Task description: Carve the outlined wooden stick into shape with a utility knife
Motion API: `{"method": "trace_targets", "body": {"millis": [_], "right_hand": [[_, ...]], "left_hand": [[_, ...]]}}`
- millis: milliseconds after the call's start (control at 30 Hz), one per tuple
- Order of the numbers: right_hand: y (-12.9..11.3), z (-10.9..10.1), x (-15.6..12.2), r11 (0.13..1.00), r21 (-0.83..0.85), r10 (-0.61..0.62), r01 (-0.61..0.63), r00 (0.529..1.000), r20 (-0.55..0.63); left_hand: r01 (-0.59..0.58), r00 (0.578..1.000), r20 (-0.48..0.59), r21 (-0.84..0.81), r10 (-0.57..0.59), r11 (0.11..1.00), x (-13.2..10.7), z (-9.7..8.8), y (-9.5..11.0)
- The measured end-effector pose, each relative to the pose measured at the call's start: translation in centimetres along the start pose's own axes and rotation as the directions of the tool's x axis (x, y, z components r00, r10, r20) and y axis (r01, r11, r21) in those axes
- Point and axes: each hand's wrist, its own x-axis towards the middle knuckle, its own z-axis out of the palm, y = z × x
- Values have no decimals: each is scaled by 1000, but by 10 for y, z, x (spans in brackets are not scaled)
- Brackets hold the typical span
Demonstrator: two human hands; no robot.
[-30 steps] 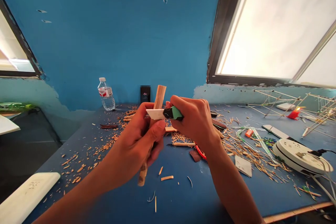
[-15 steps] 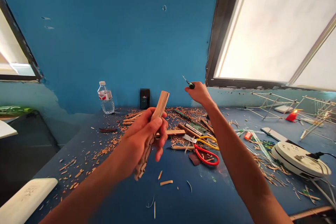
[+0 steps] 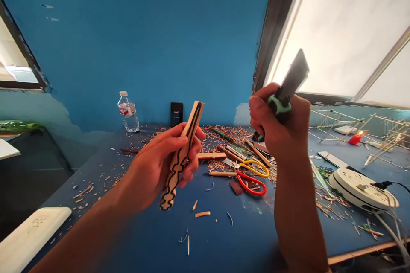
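Note:
My left hand is closed around a carved strip of wood, held tilted above the table. Wavy black lines run along the strip, and its lower end has a scalloped edge. Up at the right, my right hand grips a utility knife with a green and black handle; its broad blade points up in front of the bright window. Below and between the hands lie scissors with one red and one yellow handle, beside a flat wooden piece.
Wood shavings litter the blue table. A water bottle and a phone stand near the wall. On the right are a round power strip, a red candle and thin stick frames. A white power bank lies front left.
My right hand has come closer with the utility knife, and the blade now shows its broad side. My left hand has turned the wooden strip so its black lines face me.

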Motion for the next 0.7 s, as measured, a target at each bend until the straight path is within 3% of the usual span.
{"method": "trace_targets", "body": {"millis": [100,167,300,467,567,700], "right_hand": [[7,-19,-13,905,-351,-239,239,970,45],[23,-30,-26,812,-484,-310,326,944,115],[68,-44,-66,752,-577,-282,318,947,153],[103,-45,-103,782,-541,-188,311,944,270],[87,-37,-89,825,-516,-112,229,962,248],[29,-10,-51,871,-478,-45,113,987,152]], "left_hand": [[3,1000,-1,15,-3,1000,0,-3,0],[2,1000,11,23,-2,1000,1,-5,2],[-10,1000,-19,21,11,1000,0,-8,6],[-38,999,-9,15,38,999,-11,-6,11],[-52,999,6,12,52,999,-17,-6,12],[-64,998,-14,12,64,998,-18,-5,12]]}}
